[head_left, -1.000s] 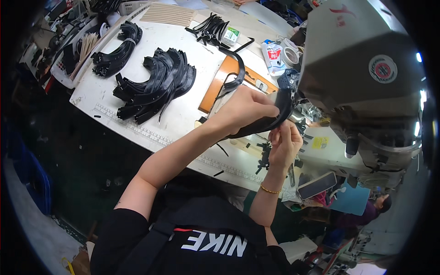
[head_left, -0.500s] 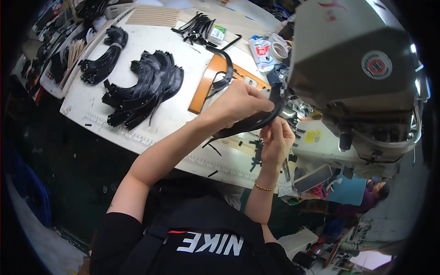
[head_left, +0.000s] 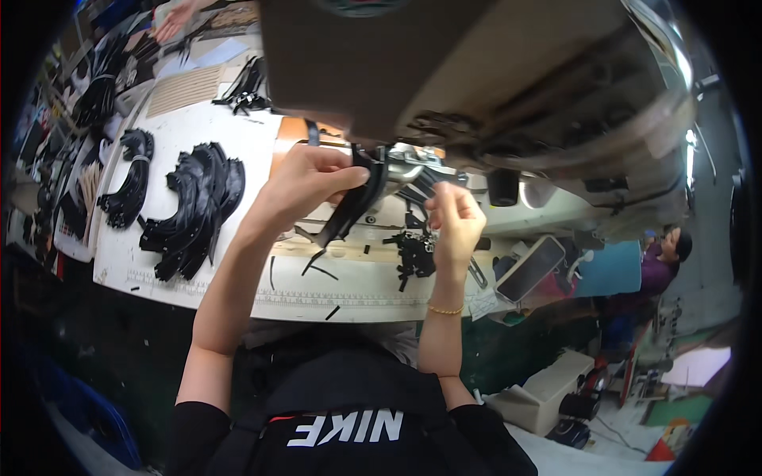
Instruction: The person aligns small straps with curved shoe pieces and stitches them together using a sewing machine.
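Note:
My left hand point(head_left: 305, 190) is closed on a curved black strip point(head_left: 348, 213), thumb on top, right beside the sewing machine's needle area. The strip's upper end lies under the machine head point(head_left: 357, 63), and its lower end hangs toward the table's front. To the right, my right hand point(head_left: 456, 226) is raised with thumb and fingers pinched together, apart from the strip. Whatever it may hold is too small to make out. Just left of it sits a heap of short black pieces point(head_left: 414, 252). Behind my left hand, an orange-brown board point(head_left: 290, 133) is partly hidden.
A pile of curved black strips point(head_left: 194, 206) and a tied bundle point(head_left: 131, 178) lie on the left of the white table point(head_left: 258, 170). A phone point(head_left: 530, 268) rests at the right. Another person's hand point(head_left: 176, 20) shows at far left; a person in purple point(head_left: 663, 258) is at right.
My head view has shifted, bringing the machine over the middle. My right hand has come away from the black strip to the right. My left hand keeps hold of the strip, now turned more upright.

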Tool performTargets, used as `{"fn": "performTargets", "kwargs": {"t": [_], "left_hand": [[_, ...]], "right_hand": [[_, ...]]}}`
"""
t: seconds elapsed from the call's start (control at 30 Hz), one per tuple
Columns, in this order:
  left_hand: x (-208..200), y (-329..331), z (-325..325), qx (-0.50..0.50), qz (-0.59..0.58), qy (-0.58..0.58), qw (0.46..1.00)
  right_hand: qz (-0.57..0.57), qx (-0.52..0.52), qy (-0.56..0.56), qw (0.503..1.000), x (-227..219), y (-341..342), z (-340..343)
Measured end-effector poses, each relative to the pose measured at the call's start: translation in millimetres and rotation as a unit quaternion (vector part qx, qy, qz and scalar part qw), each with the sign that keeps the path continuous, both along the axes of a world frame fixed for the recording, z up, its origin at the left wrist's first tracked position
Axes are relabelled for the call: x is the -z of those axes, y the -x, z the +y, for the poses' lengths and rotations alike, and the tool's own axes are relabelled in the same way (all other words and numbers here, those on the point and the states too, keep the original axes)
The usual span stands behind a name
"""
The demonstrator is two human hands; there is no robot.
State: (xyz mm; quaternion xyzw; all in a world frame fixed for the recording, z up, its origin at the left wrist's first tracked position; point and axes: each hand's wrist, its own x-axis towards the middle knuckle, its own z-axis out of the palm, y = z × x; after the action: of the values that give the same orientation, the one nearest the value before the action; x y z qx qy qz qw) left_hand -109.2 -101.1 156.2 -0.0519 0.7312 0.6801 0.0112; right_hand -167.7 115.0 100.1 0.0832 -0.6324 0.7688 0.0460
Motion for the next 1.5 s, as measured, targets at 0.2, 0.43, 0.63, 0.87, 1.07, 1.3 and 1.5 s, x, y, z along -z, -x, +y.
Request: {"fn": "performTargets", "kwargs": {"t": [0.2, 0.43, 0.63, 0.87, 1.07, 1.3, 1.5], "left_hand": [[-1.5, -4.1, 8.6, -0.052, 0.014, -0.012, 0.998], [0.3, -14.7, 34.3, -0.166, 0.103, 0.033, 0.98], [-0.9, -20.8, 35.6, -0.149, 0.142, 0.103, 0.973], [-6.4, -28.6, 32.2, -0.121, 0.133, 0.091, 0.979], [-7.3, -26.8, 38.1, -0.15, 0.133, 0.143, 0.969], [-1.9, -27.5, 45.2, -0.186, 0.208, 0.212, 0.937], [8.5, -25.7, 51.1, -0.207, 0.283, 0.324, 0.879]], "right_hand": [[0.187, 0.104, -0.386, 0.897, 15.5, 63.0, 28.9], [0.301, 0.123, -0.521, 0.79, 83.2, 139.3, 5.5], [0.324, 0.139, -0.479, 0.804, 53.2, 115.3, 20.9], [0.211, 0.099, -0.194, 0.953, -31.4, -9.0, 12.0], [0.088, -0.048, -0.095, 0.99, -34.8, -34.3, -19.1], [0.045, -0.064, -0.109, 0.991, -37.8, -31.7, -31.2], [0.021, -0.057, -0.112, 0.992, -40.6, -32.6, -34.8]]}}
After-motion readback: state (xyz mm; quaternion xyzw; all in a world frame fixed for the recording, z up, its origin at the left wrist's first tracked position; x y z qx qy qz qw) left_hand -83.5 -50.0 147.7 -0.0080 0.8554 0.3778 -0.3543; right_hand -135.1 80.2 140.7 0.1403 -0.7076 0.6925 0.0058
